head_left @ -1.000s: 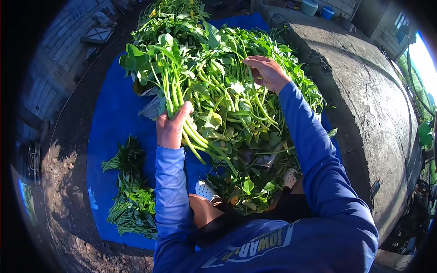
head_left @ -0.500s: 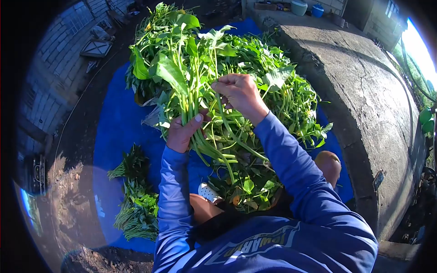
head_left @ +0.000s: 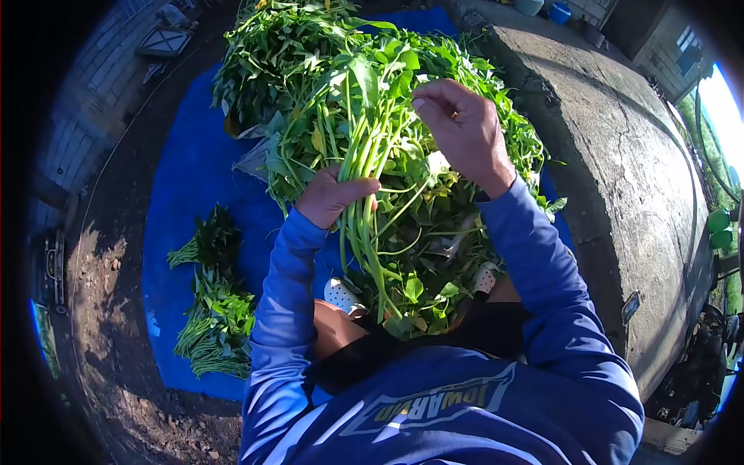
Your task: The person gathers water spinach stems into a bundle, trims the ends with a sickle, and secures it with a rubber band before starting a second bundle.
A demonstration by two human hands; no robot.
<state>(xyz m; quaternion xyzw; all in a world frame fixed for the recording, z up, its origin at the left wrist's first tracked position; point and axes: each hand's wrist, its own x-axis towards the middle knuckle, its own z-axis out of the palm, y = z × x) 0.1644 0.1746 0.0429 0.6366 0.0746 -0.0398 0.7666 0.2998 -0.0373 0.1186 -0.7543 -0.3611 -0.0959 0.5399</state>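
Observation:
My left hand [head_left: 332, 194] is closed around a bunch of long green water spinach stems [head_left: 364, 159], thumb across the front. The leafy tops point away from me and the stem ends hang down toward my lap. My right hand [head_left: 463, 128] is raised to the right of the bunch, with thumb and index finger pinched together. Whatever may be between those fingertips is too small or hidden to make out. Beyond and beneath both hands spreads a large heap of loose leafy greens [head_left: 267, 85].
A blue tarp [head_left: 182, 194] lies under the greens, with smaller tied-looking bundles [head_left: 213, 325] at its left. A raised concrete slab [head_left: 612, 147] borders the right side. White perforated shoes [head_left: 341, 296] show near my knees. Bare soil [head_left: 116, 310] lies at the left.
My right hand has left the stems and moved up and to the right, still pinched. The held bunch has shifted right in view, and my head view has tilted slightly downward.

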